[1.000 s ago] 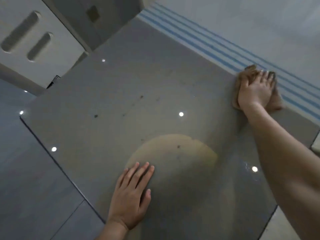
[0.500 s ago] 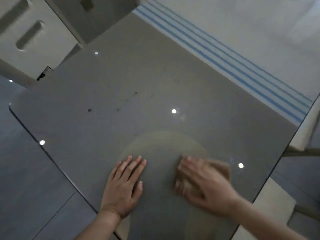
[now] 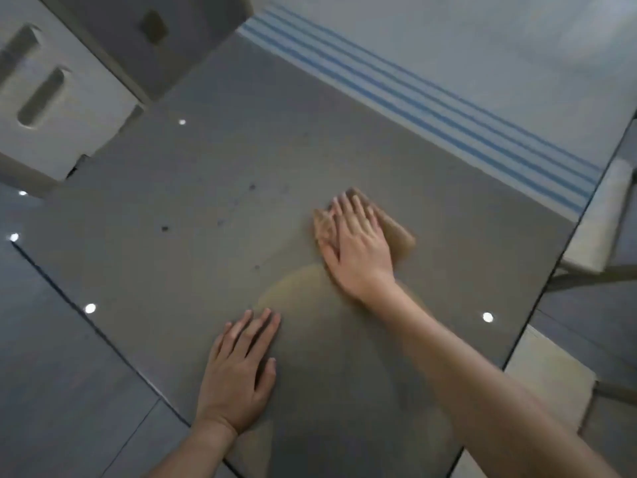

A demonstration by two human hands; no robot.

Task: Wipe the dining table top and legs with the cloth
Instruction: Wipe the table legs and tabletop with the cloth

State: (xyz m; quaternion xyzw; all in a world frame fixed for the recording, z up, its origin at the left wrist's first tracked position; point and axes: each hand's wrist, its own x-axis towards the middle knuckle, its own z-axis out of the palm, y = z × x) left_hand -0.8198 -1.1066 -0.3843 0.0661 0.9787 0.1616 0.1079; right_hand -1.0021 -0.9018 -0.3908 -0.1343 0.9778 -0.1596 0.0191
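The right grip [image 3: 358, 250], fingers spread and arm outstretched, presses the crumpled tan cloth [image 3: 400, 236] onto the glossy grey rectangular worktop [image 3: 206, 160] near its middle. The left grip [image 3: 238, 370] rests flat, fingers straight, by the near edge.

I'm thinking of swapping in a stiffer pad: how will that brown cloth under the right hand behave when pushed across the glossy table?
Probably floppy: the cloth lies crumpled flat under the right hand. It likely glides easily, since the table top is glossy enough to mirror lights.
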